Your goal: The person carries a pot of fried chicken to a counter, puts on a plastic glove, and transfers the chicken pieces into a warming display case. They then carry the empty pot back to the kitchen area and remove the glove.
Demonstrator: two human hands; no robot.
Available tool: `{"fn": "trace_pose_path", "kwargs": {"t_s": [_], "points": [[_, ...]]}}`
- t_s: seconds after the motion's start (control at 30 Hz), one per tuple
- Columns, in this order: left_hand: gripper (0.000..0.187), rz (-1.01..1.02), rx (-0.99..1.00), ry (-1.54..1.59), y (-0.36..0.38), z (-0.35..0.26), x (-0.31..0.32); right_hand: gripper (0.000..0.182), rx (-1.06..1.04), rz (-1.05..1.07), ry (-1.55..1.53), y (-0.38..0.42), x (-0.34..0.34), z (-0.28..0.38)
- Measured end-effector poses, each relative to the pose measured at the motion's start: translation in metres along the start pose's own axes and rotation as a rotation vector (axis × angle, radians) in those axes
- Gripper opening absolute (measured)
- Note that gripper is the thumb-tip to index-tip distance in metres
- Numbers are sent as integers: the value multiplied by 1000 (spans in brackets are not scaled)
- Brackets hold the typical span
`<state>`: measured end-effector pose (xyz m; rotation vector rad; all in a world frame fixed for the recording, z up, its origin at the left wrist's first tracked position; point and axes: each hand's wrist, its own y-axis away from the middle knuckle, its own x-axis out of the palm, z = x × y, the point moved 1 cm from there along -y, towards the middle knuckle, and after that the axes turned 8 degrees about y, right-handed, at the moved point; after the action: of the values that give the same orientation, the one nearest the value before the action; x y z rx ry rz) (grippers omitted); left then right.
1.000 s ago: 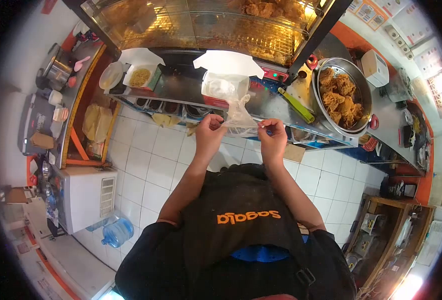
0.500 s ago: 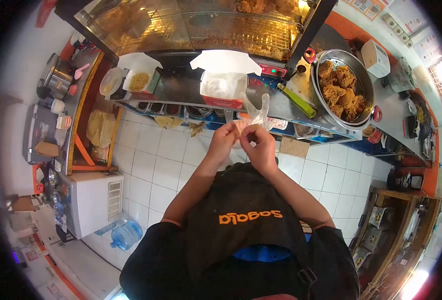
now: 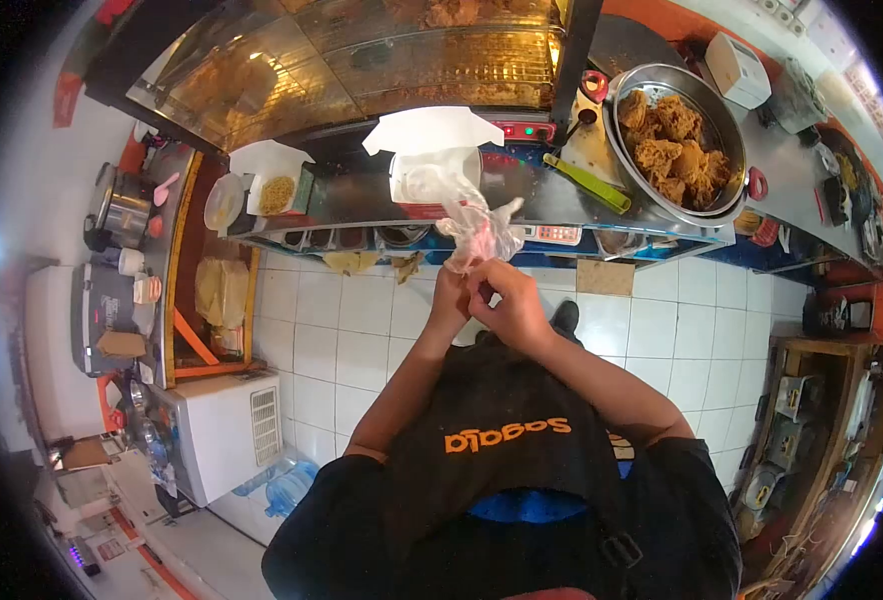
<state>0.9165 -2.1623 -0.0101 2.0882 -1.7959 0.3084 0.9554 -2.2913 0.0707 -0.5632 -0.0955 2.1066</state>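
Observation:
My left hand (image 3: 451, 303) reaches forward into a clear disposable plastic glove (image 3: 474, 225). Its fingers show faintly pink through the crumpled film and look stretched out. Close beside it, my right hand (image 3: 514, 308) is closed, thumb and fingers pinching the glove's cuff at the left wrist. Loose glove fingers flop towards an open white takeaway box (image 3: 430, 137) with red sides on the metal counter. The box's inside is partly hidden by the glove.
Left on the counter are a box of noodles (image 3: 278, 194) and a clear tub (image 3: 224, 203). Green-handled tongs (image 3: 592, 184) lie beside a large steel pan (image 3: 731, 130) of fried chicken (image 3: 677, 150). A lit glass display cabinet (image 3: 362, 70) stands behind.
My left hand has pushed into the glove, which is now bunched around its fingers. My right hand has shifted to the cuff near the left wrist. The whole view has turned slightly.

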Motion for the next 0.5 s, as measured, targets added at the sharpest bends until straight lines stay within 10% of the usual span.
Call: {"fn": "trace_pose_path", "kwargs": {"t_s": [0.03,0.27,0.5], "points": [[40,97,-53,-361,-1,-2,-5,16,12,-9,7,-1,-2,2],[39,122,102,-174,1,0,26,18,-88,-113,80,-3,0,-13],[42,-289,86,410,-12,16,22,20,-4,-23,70,3,9,-27]]}}
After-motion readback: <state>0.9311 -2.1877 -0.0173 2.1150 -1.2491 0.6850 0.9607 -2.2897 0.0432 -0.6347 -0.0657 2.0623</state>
